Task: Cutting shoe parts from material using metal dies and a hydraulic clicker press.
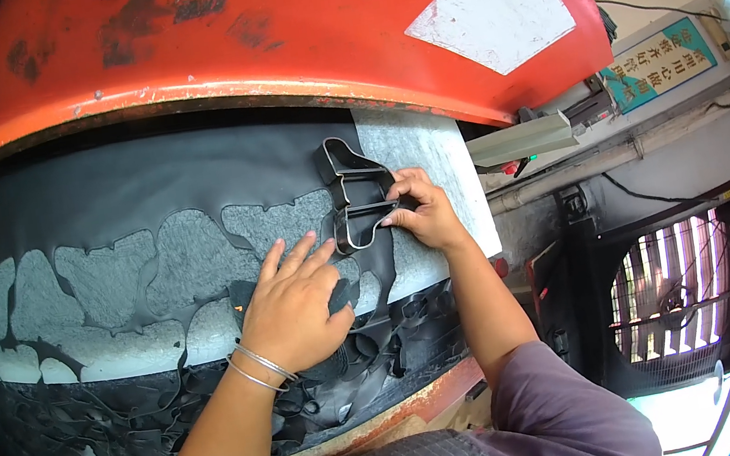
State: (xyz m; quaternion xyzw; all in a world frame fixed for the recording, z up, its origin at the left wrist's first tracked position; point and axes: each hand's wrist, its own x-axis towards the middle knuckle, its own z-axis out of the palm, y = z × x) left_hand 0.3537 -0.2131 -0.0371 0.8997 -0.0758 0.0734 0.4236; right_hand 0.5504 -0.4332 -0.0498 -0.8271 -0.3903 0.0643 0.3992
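Clock directions are taken from the die, with twelve pointing away from the person.

Nearest, toward six and seven, dark scraps [346, 401] lie tangled along the board's near edge; a careless sweep of a sleeve could drag them up onto the work.

At seven, the left hand [296, 302] is palm down with fingers spread, pointing toward the die. A dark piece [337, 298] shows beside its thumb, partly under the hand; I cannot tell whether it is gripped. If that piece is loose, a shift of the palm could push it into the scraps.

At four, the right hand [425, 211] pinches the die's near right wall between thumb and fingers.

The die [361, 173], an open metal outline with crossbars, stands at the sheet's right end. Held from one side only, it could tip or skid. Set too close to the edge or to an opening, it might outline an incomplete shape. Its thin rim could also nick fingers that slide against it.

From nine, the sheet [192, 172] stretches leftward, full of openings showing the pale board [420, 152], which is bare at two. The narrow strips between openings could tear or ruck if pulled.

Beyond, at eleven to twelve, hangs the red machine [285, 40]; should it come down, hands left there could be trapped. Farthest, at four, is a fan [673, 289].
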